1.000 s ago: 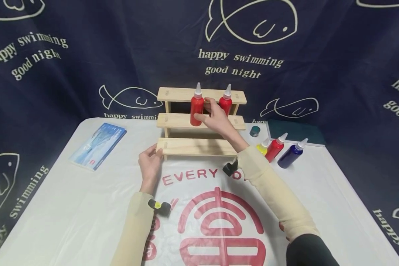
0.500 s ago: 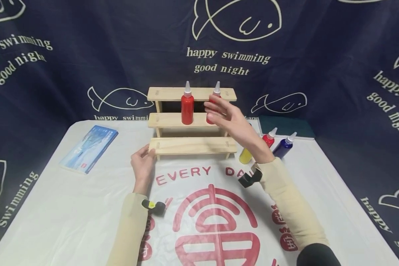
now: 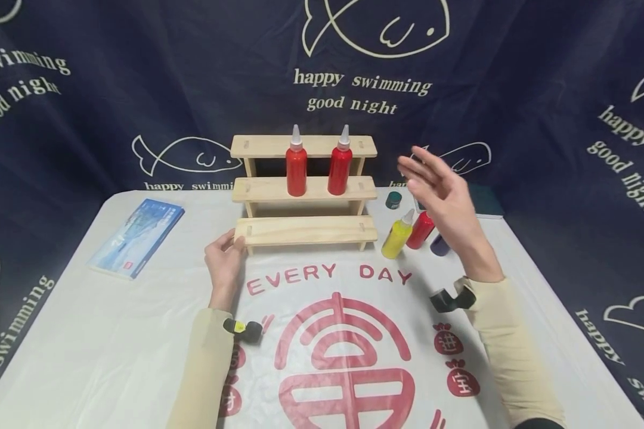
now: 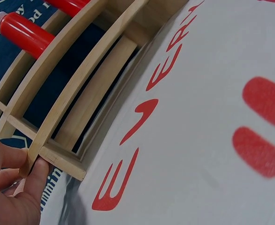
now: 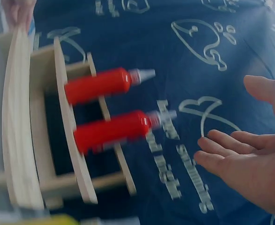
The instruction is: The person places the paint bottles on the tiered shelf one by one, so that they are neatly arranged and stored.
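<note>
A three-tier wooden display rack [image 3: 307, 229] stands at the table's back. My left hand [image 3: 225, 261] pinches the left end of its lowest board; the left wrist view shows thumb and fingers [image 4: 36, 180] at that corner. Two red squeeze bottles with white nozzle tips stand upright on the middle tier, a left one [image 3: 296, 173] and a right one [image 3: 340, 171]. Right of the rack, my right hand [image 3: 453, 211] is raised with fingers extended, holding nothing. Below it are a yellow bottle [image 3: 397, 239], another red bottle [image 3: 420, 231] and a dark blue bottle [image 3: 440, 245], partly hidden by that hand.
A small green jar [image 3: 393, 200] sits beside the rack's right side. Behind the right hand lies a dark green flat item [image 3: 488, 202]. A blue printed booklet or box [image 3: 136, 238] lies at the left. Fish-patterned navy cloth [image 3: 204, 71] hangs behind the white-covered table [image 3: 112, 333].
My right hand has let go of the left red bottle on the middle tier and moved right, above the loose bottles. The left hand keeps its hold on the rack. The head view has shifted slightly.
</note>
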The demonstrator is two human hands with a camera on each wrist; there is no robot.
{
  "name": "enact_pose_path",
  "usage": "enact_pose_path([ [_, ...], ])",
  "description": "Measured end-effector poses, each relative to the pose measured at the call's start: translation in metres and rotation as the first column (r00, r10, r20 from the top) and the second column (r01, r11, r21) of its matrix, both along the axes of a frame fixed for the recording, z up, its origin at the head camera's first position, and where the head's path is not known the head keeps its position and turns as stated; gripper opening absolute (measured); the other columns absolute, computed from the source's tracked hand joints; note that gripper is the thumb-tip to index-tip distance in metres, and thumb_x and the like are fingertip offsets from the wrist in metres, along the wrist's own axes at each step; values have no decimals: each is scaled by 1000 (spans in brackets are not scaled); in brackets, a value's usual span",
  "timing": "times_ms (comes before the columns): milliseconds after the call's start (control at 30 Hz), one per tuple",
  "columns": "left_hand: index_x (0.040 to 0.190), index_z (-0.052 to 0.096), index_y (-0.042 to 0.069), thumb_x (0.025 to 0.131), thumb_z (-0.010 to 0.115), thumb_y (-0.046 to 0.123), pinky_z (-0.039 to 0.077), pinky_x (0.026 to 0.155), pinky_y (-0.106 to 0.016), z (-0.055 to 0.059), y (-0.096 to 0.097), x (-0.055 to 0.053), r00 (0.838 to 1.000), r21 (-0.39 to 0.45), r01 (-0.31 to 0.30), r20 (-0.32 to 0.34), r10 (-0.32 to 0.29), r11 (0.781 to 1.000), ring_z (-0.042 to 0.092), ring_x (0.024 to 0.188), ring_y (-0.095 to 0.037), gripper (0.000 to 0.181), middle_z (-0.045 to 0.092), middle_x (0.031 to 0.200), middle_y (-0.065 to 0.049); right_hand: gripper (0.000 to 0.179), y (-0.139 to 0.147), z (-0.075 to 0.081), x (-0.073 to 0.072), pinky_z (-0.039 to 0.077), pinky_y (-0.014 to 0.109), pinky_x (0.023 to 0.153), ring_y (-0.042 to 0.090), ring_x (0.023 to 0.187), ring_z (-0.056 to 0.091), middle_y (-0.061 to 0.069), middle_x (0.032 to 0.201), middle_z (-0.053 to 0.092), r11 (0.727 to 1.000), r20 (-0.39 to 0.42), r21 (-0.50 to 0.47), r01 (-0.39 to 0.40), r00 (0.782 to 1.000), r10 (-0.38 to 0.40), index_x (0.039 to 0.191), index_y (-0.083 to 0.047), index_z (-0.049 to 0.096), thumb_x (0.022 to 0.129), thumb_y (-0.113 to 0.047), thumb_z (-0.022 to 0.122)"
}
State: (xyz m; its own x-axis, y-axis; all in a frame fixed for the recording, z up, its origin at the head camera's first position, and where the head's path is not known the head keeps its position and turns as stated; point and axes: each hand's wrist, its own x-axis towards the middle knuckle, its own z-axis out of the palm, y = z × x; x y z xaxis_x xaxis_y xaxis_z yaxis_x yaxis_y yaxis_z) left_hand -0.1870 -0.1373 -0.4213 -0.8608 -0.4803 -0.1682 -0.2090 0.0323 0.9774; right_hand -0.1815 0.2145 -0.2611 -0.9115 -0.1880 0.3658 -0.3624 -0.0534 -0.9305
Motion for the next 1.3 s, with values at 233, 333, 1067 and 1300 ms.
enact_pose_path([
  [233, 133, 57, 1, 94, 59, 9, 57, 92, -27, 0, -1, -1, 1000, -4, 7, 14, -7, 1000, 64, 113, -28, 40, 62, 127, -20, 56, 44, -12, 3, 47, 16, 102, 15, 124, 56, 9, 133, 61, 974, -80, -40, 223, 971, -226, 141, -2, 47, 88, 8, 64],
  [333, 132, 58, 1, 93, 60, 9, 57, 92, -28, 1, -1, -1, 1000, -7, 5, 9, -4, 1000, 64, 112, -28, 40, 63, 126, -20, 62, 62, -20, 3, 40, 18, 109, 17, 130, 51, 5, 134, 60, 938, -59, 16, 346, 937, -345, 142, -5, 48, 85, 8, 68],
  [1067, 129, 60, 0, 91, 61, 4, 58, 88, -26, 0, -2, -4, 1000, 48, -11, -27, 13, 999, 65, 108, -27, 39, 66, 121, -21, 48, 125, -137, -14, 49, 1, 76, -8, 84, 60, -24, 91, 62, 829, 262, 393, 397, 816, -515, 126, -1, 53, 85, -13, 75],
  [1300, 130, 60, 1, 91, 61, 6, 58, 88, -27, -1, -2, -3, 1000, 35, -15, -15, 15, 999, 65, 108, -27, 39, 66, 122, -20, 50, 121, -139, -15, 48, 2, 74, -7, 84, 59, -27, 87, 61, 792, 277, 449, 413, 778, -563, 129, 0, 55, 87, -18, 74],
])
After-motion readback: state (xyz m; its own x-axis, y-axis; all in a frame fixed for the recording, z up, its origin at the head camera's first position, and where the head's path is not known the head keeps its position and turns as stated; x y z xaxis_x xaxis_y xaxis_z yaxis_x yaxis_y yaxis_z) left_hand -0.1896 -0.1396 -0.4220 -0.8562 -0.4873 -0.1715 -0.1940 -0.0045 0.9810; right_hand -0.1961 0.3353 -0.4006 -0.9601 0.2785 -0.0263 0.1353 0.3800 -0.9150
